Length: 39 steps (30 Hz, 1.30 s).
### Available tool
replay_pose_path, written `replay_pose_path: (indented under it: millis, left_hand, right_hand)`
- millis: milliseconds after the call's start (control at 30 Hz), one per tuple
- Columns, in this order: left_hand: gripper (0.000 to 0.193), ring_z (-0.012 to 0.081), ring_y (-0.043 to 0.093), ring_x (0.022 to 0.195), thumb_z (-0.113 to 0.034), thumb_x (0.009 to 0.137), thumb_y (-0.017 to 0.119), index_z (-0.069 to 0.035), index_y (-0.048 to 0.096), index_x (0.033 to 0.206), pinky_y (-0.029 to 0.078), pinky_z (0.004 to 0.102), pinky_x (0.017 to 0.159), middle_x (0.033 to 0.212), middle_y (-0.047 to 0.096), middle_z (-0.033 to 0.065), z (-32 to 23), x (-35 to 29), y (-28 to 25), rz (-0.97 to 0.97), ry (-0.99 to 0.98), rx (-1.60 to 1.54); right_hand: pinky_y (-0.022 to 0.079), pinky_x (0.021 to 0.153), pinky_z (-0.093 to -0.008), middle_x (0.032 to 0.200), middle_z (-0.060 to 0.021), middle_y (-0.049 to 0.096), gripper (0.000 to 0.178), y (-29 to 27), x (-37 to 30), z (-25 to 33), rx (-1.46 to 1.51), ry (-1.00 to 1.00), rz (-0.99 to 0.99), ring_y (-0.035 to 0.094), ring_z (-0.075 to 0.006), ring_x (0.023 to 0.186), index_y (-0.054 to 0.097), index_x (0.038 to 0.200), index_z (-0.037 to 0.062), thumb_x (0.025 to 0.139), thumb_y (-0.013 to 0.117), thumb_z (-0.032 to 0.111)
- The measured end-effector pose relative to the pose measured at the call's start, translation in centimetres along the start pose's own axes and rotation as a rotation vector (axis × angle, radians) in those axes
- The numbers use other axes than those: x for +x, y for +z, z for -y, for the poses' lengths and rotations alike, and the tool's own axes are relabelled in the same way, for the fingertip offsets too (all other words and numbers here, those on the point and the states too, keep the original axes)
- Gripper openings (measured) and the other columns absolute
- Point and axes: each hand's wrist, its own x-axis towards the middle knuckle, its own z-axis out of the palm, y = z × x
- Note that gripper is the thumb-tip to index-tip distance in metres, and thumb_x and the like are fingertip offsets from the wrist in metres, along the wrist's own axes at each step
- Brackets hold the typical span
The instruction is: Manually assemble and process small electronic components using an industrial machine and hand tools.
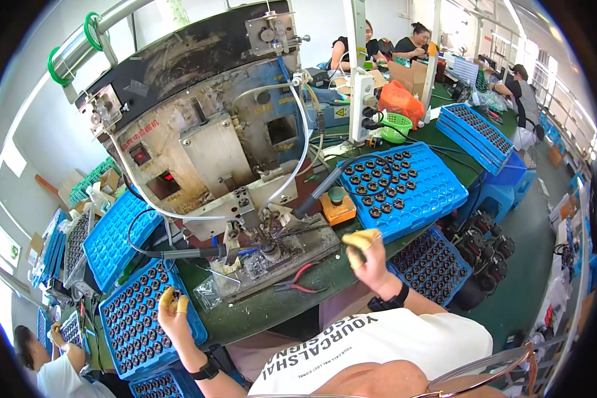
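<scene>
The left hand, yellow cots on its fingertips, is over the inner edge of the left tray, its fingers bent and set narrow; whether they hold a part cannot be told. The right hand, also in yellow cots, is in front of the orange block, thumb and fingers curled toward each other; something dark shows between them, too small to make out, so its hold cannot be told either. Rows of small dark parts sit in the blue right tray, filling only some of its pockets, and more fill much of the left tray. Red-handled pliers lie on the green bench between the hands, just before the machine.
</scene>
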Motion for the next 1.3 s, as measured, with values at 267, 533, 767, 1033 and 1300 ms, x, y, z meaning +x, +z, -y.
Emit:
replay_pose_path:
  millis: [267,533,767,1033,1300]
  left_hand:
    - [0.043,0.0035,0.052,0.075,0.006,0.078,0.074,0.004,0.059,0.119,0.042,0.0156,0.069,0.096,0.059,0.0002,1.3,-0.6,-0.2,-0.025,-0.004,0.064]
    - [0.046,0.0043,0.053,0.078,0.009,0.08,0.069,0.003,0.056,0.124,0.045,0.0161,0.071,0.106,0.06,0.0029,1.0,-1.0,0.1,-0.031,0.073,0.094]
    - [0.043,0.0027,0.047,0.073,0.009,0.081,0.068,0.003,0.056,0.121,0.04,0.0146,0.065,0.106,0.056,0.002,0.8,-1.0,0.6,-0.03,0.087,0.16]
    - [0.043,0.0042,0.048,0.076,0.009,0.08,0.068,0.002,0.057,0.121,0.042,0.0161,0.068,0.107,0.055,0.0017,1.2,-1.0,0.1,-0.02,0.155,0.201]
    - [0.044,0.005,0.051,0.075,0.007,0.077,0.074,0.001,0.06,0.118,0.043,0.0173,0.067,0.105,0.057,0.0026,0.8,-1.4,0.5,-0.025,0.129,0.206]
  right_hand:
    - [0.044,0.084,-0.0394,0.101,-0.0086,0.06,0.032,2.1,-1.9,0.7,0.057,0.025,0.181,0.055,-0.0307,0.092,0.064,0.109,0.01,0.078,0.07,0.007]
    - [0.044,0.085,-0.0387,0.104,-0.0073,0.058,0.033,2.0,-2.1,1.0,0.019,-0.014,0.222,0.055,-0.0289,0.096,0.064,0.109,0.0103,0.077,0.07,0.008]
    - [0.044,0.085,-0.0387,0.103,-0.0068,0.059,0.029,2.2,-1.8,1.0,0.008,-0.013,0.253,0.056,-0.0285,0.097,0.066,0.106,0.0102,0.077,0.07,0.008]
    - [0.045,0.085,-0.039,0.101,-0.0069,0.06,0.027,2.3,-1.7,1.0,-0.015,-0.007,0.267,0.056,-0.0287,0.097,0.067,0.103,0.0103,0.077,0.07,0.008]
    - [0.045,0.086,-0.0404,0.098,-0.0072,0.06,0.024,2.6,-1.7,1.3,-0.032,-0.002,0.273,0.056,-0.0299,0.094,0.068,0.099,0.0102,0.076,0.07,0.006]
